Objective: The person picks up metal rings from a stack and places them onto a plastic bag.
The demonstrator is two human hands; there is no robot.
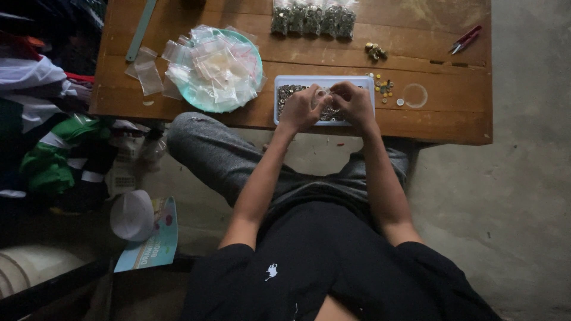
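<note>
Hands, left [301, 110] and right [353, 102], together pinching a small clear bag [322, 95] above the white tray [324, 81].

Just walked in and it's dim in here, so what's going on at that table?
A seated person has both hands over a white tray of small metal pieces on a wooden table. The left hand and right hand meet over it, pinching something small and clear; what exactly is too small to tell. A round green plate piled with empty clear bags sits left of the tray, filled bags lie behind it, and red snips lie far right.
</note>
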